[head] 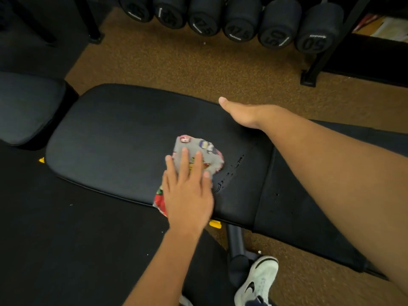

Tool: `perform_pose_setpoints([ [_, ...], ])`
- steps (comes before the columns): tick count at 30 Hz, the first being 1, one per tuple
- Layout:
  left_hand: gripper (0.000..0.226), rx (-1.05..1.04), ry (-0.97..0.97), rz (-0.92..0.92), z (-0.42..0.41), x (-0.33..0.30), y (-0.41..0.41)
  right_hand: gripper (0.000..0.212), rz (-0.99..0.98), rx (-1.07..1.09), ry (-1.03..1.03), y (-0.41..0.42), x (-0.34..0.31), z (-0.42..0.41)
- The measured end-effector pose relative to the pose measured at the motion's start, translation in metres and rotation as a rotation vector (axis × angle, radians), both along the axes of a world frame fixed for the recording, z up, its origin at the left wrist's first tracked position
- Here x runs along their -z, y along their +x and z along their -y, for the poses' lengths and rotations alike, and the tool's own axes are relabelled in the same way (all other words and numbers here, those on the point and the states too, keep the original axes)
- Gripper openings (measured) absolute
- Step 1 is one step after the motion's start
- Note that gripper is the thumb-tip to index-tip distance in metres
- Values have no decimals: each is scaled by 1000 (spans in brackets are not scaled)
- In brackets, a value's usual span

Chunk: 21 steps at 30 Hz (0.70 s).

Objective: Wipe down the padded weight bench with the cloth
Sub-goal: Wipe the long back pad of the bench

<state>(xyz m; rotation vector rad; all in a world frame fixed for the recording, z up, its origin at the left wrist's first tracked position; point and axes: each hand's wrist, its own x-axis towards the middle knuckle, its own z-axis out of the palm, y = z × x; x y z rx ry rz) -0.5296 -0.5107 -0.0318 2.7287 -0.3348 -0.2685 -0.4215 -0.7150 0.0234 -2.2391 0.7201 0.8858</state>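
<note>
On the crosswise bench [123,133], left hand [187,191] presses cloth [205,155]

I can read numbers on the round ends of the dumbbells [231,16] in the rack. The two nearest the rack's leg [318,65] each say 50. The next two look like 47.5.

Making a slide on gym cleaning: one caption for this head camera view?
Left hand presses a patterned cloth on the black bench pad; right hand rests at its far edge.
</note>
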Motion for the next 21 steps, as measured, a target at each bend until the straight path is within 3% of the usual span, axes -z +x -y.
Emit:
perform_pose_setpoints([
  [6,49,145,-16,39,36,-12,-49,77,-16,-47,28,6,10,9],
  [13,53,-246,-13,-66,21,-2,1,79,-19,-94,60,8,15,10],
  [21,48,69,-64,20,64,-18,-59,75,-9,-84,66,7,6,13],
])
